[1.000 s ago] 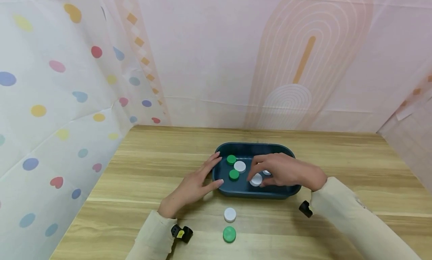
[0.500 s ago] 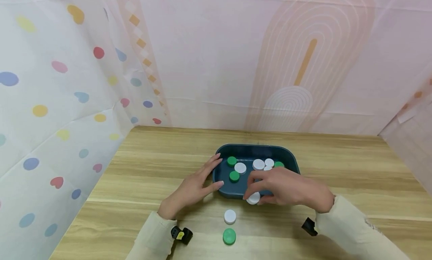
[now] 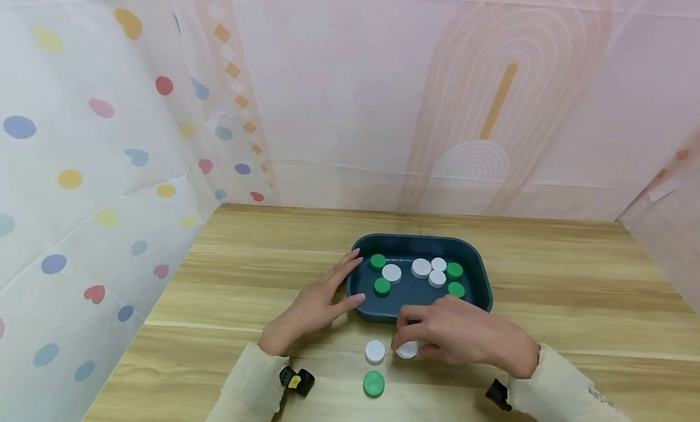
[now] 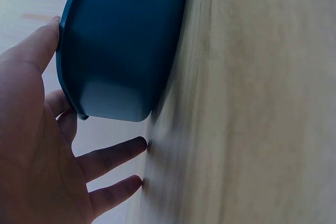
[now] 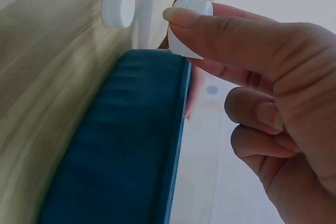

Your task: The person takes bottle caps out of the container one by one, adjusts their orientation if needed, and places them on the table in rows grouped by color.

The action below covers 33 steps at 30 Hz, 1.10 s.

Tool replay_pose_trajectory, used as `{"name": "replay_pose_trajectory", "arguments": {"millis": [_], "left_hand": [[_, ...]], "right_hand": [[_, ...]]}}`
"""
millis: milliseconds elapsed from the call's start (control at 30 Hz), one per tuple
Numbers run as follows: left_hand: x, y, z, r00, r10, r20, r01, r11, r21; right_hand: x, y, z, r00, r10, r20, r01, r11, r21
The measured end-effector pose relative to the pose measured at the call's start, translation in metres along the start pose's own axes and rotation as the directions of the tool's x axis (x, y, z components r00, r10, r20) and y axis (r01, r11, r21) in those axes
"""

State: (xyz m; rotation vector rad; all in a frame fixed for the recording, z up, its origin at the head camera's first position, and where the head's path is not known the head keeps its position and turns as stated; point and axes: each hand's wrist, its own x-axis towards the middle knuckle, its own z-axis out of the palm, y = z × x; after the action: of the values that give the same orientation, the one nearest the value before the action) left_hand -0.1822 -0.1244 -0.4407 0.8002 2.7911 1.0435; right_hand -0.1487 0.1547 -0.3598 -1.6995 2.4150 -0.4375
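Note:
A white bottle cap (image 3: 406, 349) is pinched between the thumb and fingers of my right hand (image 3: 459, 334), raised just in front of the tray. In the right wrist view that white cap (image 5: 197, 6) hangs above the table, apart from it. My left hand (image 3: 312, 303) rests against the left end of the dark blue tray (image 3: 404, 295), thumb and fingers spread along its rim. On the table before the tray lie another white cap (image 3: 375, 352) and a green cap (image 3: 374, 383), one behind the other.
Several white caps (image 3: 421, 268) and green caps (image 3: 454, 271) lie loose inside the tray. The wooden table (image 3: 262, 245) ends at a patterned cloth backdrop (image 3: 339, 106) behind, with a dotted cloth (image 3: 109, 166) at the left.
My right hand has lifted the white cap out of the tray, over its front rim, towards me. The left hand has stayed at the tray's left end.

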Motion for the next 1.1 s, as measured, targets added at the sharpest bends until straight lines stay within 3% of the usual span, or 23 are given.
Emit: {"name": "replay_pose_trajectory", "arguments": {"millis": [300, 667, 1100], "left_hand": [[-0.001, 0.000, 0.000, 1.000, 0.002, 0.000, -0.002, 1.000, -0.001], [0.000, 0.002, 0.000, 1.000, 0.014, -0.001, -0.014, 1.000, -0.007], [0.000, 0.000, 0.000, 1.000, 0.018, -0.001, -0.018, 1.000, -0.014]], "right_hand": [[-0.001, 0.000, 0.018, 1.000, 0.009, -0.019, -0.009, 1.000, 0.009], [-0.004, 0.000, 0.031, 0.996, 0.092, 0.018, -0.092, 0.995, 0.043], [-0.002, 0.004, 0.043, 0.996, 0.092, -0.004, -0.092, 0.996, 0.022]]}}
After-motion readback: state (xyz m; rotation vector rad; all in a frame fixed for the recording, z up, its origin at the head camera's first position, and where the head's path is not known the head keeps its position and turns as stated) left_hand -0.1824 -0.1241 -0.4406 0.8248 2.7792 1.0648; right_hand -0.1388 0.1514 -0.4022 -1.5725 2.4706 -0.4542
